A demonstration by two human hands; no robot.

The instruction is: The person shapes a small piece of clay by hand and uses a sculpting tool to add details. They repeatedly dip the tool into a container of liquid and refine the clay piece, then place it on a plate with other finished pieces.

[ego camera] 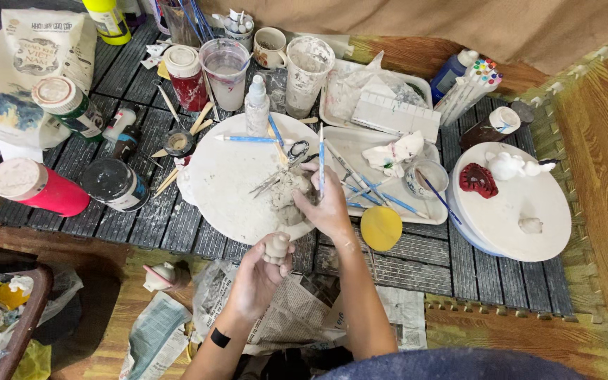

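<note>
Nearest, left hand clenches a clay figure upright for shaping; beyond it, right hand pinches a tool over the clay lump.

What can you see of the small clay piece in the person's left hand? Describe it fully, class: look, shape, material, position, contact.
The small clay piece is a pale grey-beige lump that looks like soft, unfired clay, with a rounded top and a narrower lower part hidden by the fingers. The left hand holds it upright at the near edge of the round white board, above the dark slatted table. The right hand, holding a thin blue tool, rests on a separate clay lump just beyond it.
</note>
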